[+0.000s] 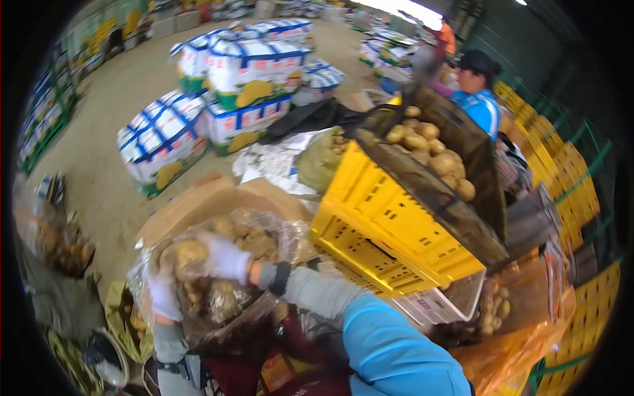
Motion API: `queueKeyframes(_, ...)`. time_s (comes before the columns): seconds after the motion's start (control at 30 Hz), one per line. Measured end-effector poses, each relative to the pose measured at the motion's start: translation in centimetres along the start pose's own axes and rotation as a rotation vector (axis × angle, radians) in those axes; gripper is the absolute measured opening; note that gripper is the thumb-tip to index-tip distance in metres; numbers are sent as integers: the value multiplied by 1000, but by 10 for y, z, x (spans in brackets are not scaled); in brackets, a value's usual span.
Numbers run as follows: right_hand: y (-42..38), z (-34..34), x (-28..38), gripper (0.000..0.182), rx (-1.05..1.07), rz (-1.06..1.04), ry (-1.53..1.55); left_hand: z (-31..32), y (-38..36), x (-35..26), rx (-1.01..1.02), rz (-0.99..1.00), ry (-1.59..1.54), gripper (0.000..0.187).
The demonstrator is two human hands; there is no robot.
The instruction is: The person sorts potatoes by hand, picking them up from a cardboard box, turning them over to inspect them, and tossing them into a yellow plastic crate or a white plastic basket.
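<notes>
A potato, blurred by motion, is held between my two white-gloved hands above an open cardboard box. My right hand closes on its right side. My left hand is curled against its lower left side, with the fingers smeared. Clear plastic film lines the box, and more potatoes lie inside. Part of the contents is hidden by my hands and the film.
Right of the box, a yellow crate carries a dark-lined tray of potatoes. An orange bag stands below it. Packed white-and-blue bags are stacked ahead. A co-worker in blue is beyond the tray.
</notes>
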State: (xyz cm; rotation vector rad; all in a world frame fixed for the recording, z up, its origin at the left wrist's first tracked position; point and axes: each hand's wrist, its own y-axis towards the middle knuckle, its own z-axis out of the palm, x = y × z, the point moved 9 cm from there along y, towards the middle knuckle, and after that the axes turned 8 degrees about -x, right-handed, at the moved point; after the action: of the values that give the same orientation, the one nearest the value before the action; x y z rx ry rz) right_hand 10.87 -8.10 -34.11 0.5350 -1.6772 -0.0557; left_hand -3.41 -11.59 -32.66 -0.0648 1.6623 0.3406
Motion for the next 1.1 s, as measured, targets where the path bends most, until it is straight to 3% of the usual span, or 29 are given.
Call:
queueKeyframes(0.03,-4,-2,6,72,-70,-60,-183,-13,9,12,-6,108,201,37)
queueKeyframes(0.13,-15,-20,35,71,-155,-22,-288,-3,5,-5,-31,579,461,32)
queueKeyframes(0.2,-30,-50,61,74,-261,-47,-318,-15,11,16,-46,358,193,37)
queueKeyframes(0.23,-41,-76,79,78,-326,-70,-319,-27,26,70,-36,9,-127,41)
queueKeyframes(0.3,-68,-138,130,81,-448,-189,-301,-33,41,146,0,-343,-419,45)
queueKeyframes(0.33,-93,-176,159,83,-550,-144,-117,-38,50,168,21,-336,-394,45)
queueKeyframes(0.37,-101,-184,171,88,-544,-209,-452,-34,47,168,20,-357,-413,45)
queueKeyframes(0.4,-170,-251,248,80,-870,-327,-457,-30,43,168,18,-379,-433,45)
queueKeyframes(0.43,-210,-285,278,83,-1020,-380,-706,-26,39,167,17,-400,-452,45)
queueKeyframes(0.5,-292,-333,314,77,-1339,-409,-419,-28,38,179,71,-383,-500,46)
queueKeyframes(0.57,-382,-379,307,68,-1623,-422,-480,-32,30,183,116,-358,-532,46)
queueKeyframes(0.63,-461,-424,253,63,-1776,-415,95,-31,27,180,74,-403,-550,44)
queueKeyframes(0.77,-579,-472,133,55,-1800,-115,611,-37,22,168,70,-361,-598,35)
queueKeyframes(0.8,-608,-480,132,52,-1722,181,-348,-41,20,159,58,-308,-511,34)
queueKeyframes(0.83,-613,-480,114,50,-1348,366,-1259,-49,19,148,38,-164,-281,34)
queueKeyframes(0.87,-669,-522,52,47,-1284,578,-1018,-58,14,137,2,-69,-99,34)
queueKeyframes(0.9,-697,-534,19,43,-1256,630,-789,-65,11,127,-42,-7,10,34)
queueKeyframes(0.93,-693,-529,8,36,-1597,591,-347,-69,8,125,-78,-61,-44,33)
queueKeyframes(0.97,-699,-506,-3,30,-1902,554,135,-64,2,117,-91,-263,-362,35)
queueKeyframes(1.0,-668,-492,-11,27,-1618,809,13,-58,-6,109,-161,-463,-680,37)
queueKeyframes(1.1,-622,-437,-19,20,-697,1362,-357,-68,-6,98,-232,-474,-806,38)
